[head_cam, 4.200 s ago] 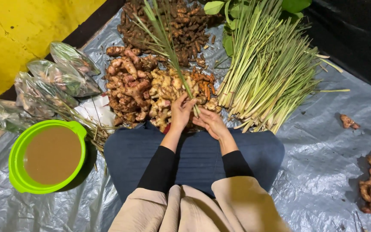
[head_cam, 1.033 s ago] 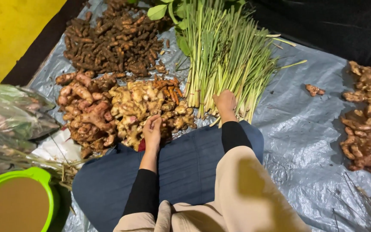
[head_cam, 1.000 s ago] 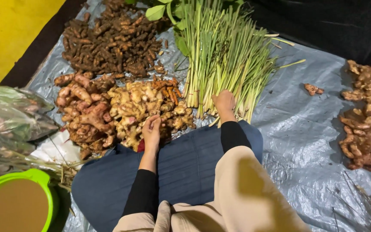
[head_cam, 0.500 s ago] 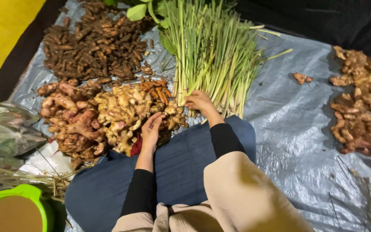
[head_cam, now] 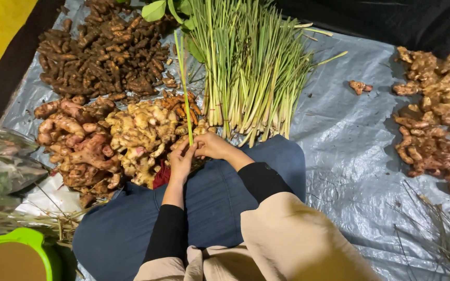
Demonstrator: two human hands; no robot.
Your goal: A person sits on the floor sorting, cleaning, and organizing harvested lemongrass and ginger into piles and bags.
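1. The single lemongrass stalk is a long, thin stem, bright green along its length and paler toward its lower end. It stands nearly upright in the head view, its top reaching up between the dark root pile and the big lemongrass bundle.
2. The stalk's base sits between both hands, just above the person's blue-clad lap.
3. The left hand has its fingers closed on the bottom of the stalk, thumb and fingertips pinched around it.
4. The right hand meets it from the right, its fingers also curled onto the stalk's base, touching the left hand.
5. Directly behind the hands lies a heap of pale yellow ginger, with reddish-pink galangal roots beside it to the left.
6. All of this rests on a grey plastic sheet spread on the floor.
7. Another pile of brown ginger roots lies well apart at the right edge.
8. A green tub sits at the lower left corner, near clear plastic bags.
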